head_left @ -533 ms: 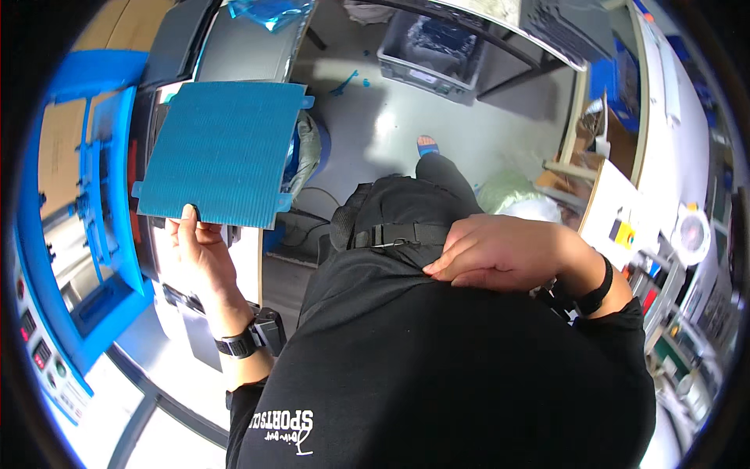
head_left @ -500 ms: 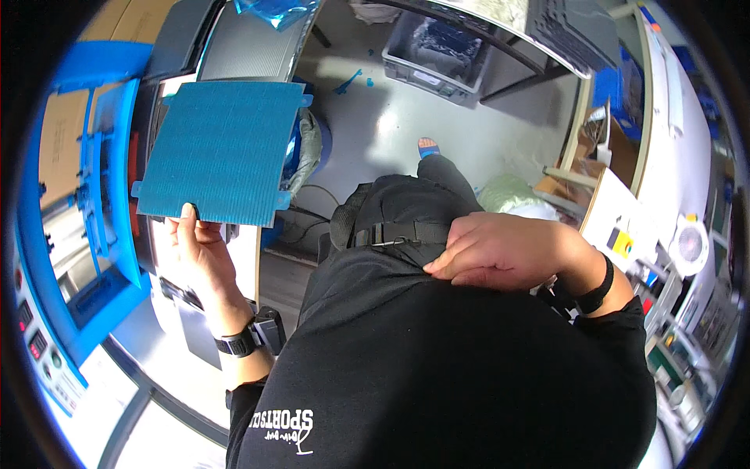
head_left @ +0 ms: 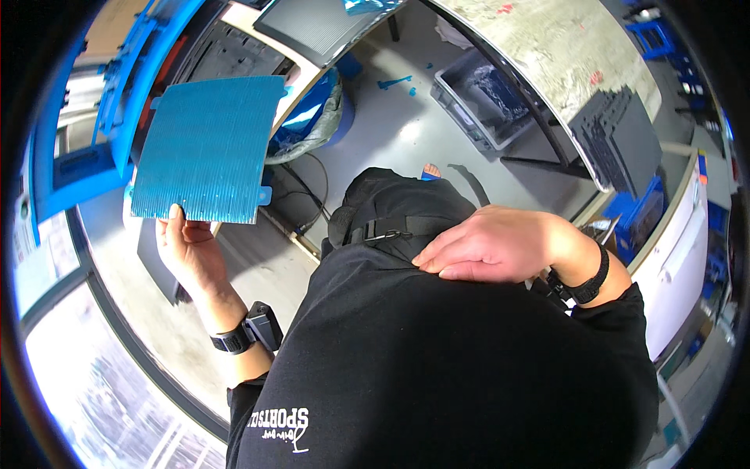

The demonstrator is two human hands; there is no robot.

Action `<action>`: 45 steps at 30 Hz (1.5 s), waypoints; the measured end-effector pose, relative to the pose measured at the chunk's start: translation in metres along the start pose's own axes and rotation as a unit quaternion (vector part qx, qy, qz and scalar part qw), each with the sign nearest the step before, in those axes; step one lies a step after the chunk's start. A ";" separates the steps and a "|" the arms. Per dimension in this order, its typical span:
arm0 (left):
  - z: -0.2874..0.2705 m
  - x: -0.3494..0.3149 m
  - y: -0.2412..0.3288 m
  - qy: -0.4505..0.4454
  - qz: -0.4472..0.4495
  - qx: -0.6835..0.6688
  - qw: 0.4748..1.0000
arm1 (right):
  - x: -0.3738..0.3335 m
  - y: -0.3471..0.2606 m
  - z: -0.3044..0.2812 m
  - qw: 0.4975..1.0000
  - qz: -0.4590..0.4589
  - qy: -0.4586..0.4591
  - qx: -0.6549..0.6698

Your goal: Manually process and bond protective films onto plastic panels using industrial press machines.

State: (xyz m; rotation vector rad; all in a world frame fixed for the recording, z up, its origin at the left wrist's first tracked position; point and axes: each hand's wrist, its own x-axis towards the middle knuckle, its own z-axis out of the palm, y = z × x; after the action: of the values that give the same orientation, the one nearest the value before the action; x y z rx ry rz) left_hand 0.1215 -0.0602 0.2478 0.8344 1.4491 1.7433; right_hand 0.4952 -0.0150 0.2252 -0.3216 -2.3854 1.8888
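A square, teal-blue ribbed sheet (head_left: 205, 148) with small tabs at its edges hangs at the left. My left hand (head_left: 192, 254) pinches its near edge, thumb on top and fingers beneath. My right hand (head_left: 492, 246) rests against the front of my black shirt (head_left: 437, 344), just by the waist strap (head_left: 383, 233). Its fingers are pressed together at the cloth; whether they grip the shirt or something small is hidden. Beyond the sheet, a dark ribbed panel (head_left: 301, 31) lies on a table.
A blue machine frame (head_left: 86, 176) stands at the left. Past the sheet is a lined blue bin (head_left: 336, 117). A grey crate (head_left: 476, 105) sits on the floor under a light-topped table (head_left: 562, 47). Dark sheets (head_left: 617, 137) are stacked at that table's right end.
My view and body have turned left to right, so the machine has slid left and the far table shows more. The sheet stays in my left hand, tilted slightly differently. My right hand barely moved.
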 end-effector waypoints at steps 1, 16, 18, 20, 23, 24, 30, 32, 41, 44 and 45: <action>-0.004 -0.007 0.003 0.016 0.003 0.001 1.000 | 0.002 0.002 -0.003 1.000 -0.010 -0.012 0.004; -0.058 -0.024 0.017 0.165 0.035 -0.011 0.986 | 0.102 0.014 -0.014 0.975 0.064 0.167 -0.129; -0.070 -0.016 0.016 0.170 0.035 -0.011 0.985 | 0.122 0.031 -0.015 0.991 0.067 0.022 -0.116; -0.085 -0.012 0.017 0.164 0.035 -0.010 0.986 | 0.143 0.040 -0.022 0.991 0.041 -0.066 -0.105; -0.103 -0.004 0.015 0.161 0.035 -0.015 0.986 | 0.169 0.038 -0.026 0.989 0.057 -0.100 -0.091; -0.108 -0.002 0.015 0.163 0.036 -0.020 0.986 | 0.176 0.035 -0.026 0.989 0.074 -0.112 -0.066; -0.132 0.015 0.015 0.171 0.029 -0.031 0.984 | 0.217 0.037 -0.015 0.976 0.174 -0.120 -0.057; -0.139 0.019 0.015 0.172 0.026 -0.032 0.984 | 0.227 0.036 -0.014 0.974 0.180 -0.125 -0.062; -0.157 0.039 0.016 0.229 0.013 -0.048 0.972 | 0.259 0.029 -0.008 0.981 0.161 -0.092 -0.064; -0.168 0.043 0.012 0.235 0.004 -0.058 0.970 | 0.270 0.021 -0.007 0.981 0.160 -0.086 -0.068; -0.172 0.046 0.011 0.223 0.004 -0.067 0.972 | 0.275 0.018 -0.009 0.979 0.166 -0.096 -0.071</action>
State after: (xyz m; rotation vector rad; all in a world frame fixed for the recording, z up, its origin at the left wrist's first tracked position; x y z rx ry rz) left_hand -0.0479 -0.1134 0.2325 0.3881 1.5824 2.1015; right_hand 0.2313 0.0564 0.1916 -0.6084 -2.7486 1.9617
